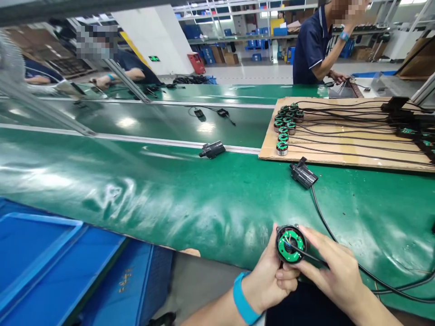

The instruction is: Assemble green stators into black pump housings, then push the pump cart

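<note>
My left hand (275,276), with a blue band at the wrist, is wrapped round a black round housing with a green ring-shaped circuit board (283,254) inside. My right hand (335,267) grips the housing's right side between thumb and fingers. A black cable (314,259) runs from the board's centre, beneath my right fingers, toward the right. Thin coloured wires show at the board's middle. Farther up the green table lies a black plastic housing (303,175) with a cable leading from it. The underside of the part I hold is hidden.
A cardboard sheet (340,156) bears several round circuit-board parts (282,147) with long cables. Another black housing (212,149) lies by the metal rail. Blue bins (136,280) stand at lower left. Across the line (163,115) are people, one person (307,50) at right.
</note>
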`<state>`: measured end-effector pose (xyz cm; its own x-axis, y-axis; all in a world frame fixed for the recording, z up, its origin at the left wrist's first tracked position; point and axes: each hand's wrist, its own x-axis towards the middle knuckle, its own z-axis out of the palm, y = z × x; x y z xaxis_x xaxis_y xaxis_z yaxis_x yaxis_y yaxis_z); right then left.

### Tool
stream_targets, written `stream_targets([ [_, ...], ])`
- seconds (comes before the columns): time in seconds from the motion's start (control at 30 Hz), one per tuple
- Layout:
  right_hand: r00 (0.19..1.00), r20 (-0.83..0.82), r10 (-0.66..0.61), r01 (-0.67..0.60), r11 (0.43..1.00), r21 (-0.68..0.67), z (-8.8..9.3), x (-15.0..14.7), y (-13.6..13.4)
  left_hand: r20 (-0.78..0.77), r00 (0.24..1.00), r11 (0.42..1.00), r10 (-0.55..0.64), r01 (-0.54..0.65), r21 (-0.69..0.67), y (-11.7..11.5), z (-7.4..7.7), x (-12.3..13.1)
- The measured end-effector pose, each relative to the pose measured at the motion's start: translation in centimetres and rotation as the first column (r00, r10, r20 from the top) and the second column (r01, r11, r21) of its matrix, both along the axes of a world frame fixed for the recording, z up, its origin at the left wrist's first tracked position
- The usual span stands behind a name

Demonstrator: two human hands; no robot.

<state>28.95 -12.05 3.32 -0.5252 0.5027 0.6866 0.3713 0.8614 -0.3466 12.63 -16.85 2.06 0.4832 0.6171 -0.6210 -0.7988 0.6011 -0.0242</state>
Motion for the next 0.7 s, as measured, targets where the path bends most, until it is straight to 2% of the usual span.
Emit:
stream_targets([
  [0.13, 0.998, 0.05, -0.036, 0.04, 0.996, -0.08, -0.3, 0.0, -0.2, -0.064, 0.998, 1.0, 0.006, -0.007, -0.018, -0.2, 0.4, -0.1],
  [0.2, 0.999, 0.032, -0.012, 0.016, 0.993, -0.116, -0.2, 0.0, -0.3, -0.102, 0.995, 1.0, 0.013, -0.01, 0.029, -0.1, 0.6, 0.0],
  [0.27, 1.0, 0.022, 0.022, -0.019, 0.995, -0.1, -0.1, -0.1, -0.4, -0.142, 0.989, 0.997, 0.043, -0.033, 0.074, -0.1, 0.8, 0.0],
  [0.37, 0.997, 0.073, -0.018, 0.024, 0.996, -0.086, -0.6, -0.3, -0.2, -0.167, 0.984, 0.996, 0.067, -0.055, 0.076, -0.1, 0.6, -0.5],
  [0.4, 0.995, 0.093, -0.045, 0.054, 0.994, -0.097, -0.9, -0.3, 0.0, -0.181, 0.982, 0.995, 0.045, -0.028, 0.099, -0.3, 0.4, -0.9],
  [0.47, 0.991, 0.104, -0.084, 0.096, 0.989, -0.115, -1.4, -0.4, 0.3, -0.297, 0.952, 0.961, -0.07, 0.144, 0.236, -1.1, 0.0, -2.2],
  [0.5, 0.991, 0.096, -0.095, 0.106, 0.988, -0.117, -1.6, -0.5, 0.4, -0.441, 0.891, 0.91, -0.105, 0.265, 0.318, -1.7, -0.1, -2.9],
  [0.53, 0.991, 0.086, -0.101, 0.11, 0.988, -0.112, -1.7, -0.5, 0.5, -0.63, 0.772, 0.849, -0.08, 0.384, 0.363, -2.3, -0.2, -3.6],
  [0.57, 0.992, 0.077, -0.104, 0.112, 0.988, -0.104, -1.7, -0.6, 0.4, -0.809, 0.587, 0.799, 0.024, 0.474, 0.368, -2.8, -0.3, -4.2],
  [0.6, 0.992, 0.071, -0.105, 0.111, 0.989, -0.092, -1.6, -0.7, 0.3, -0.916, 0.353, 0.777, 0.189, 0.517, 0.359, -3.2, -0.3, -4.7],
  [0.63, 0.992, 0.069, -0.103, 0.108, 0.991, -0.079, -1.5, -0.9, 0.1, -0.925, 0.112, 0.772, 0.363, 0.519, 0.366, -3.4, -0.2, -5.0],
  [0.67, 0.992, 0.073, -0.099, 0.104, 0.992, -0.066, -1.4, -1.0, -0.2, -0.863, -0.084, 0.764, 0.497, 0.515, 0.39, -3.3, 0.0, -5.1],
  [0.7, 0.992, 0.084, -0.096, 0.1, 0.993, -0.055, -1.3, -1.2, -0.4, -0.785, -0.199, 0.738, 0.586, 0.53, 0.417, -3.0, 0.1, -5.1],
])
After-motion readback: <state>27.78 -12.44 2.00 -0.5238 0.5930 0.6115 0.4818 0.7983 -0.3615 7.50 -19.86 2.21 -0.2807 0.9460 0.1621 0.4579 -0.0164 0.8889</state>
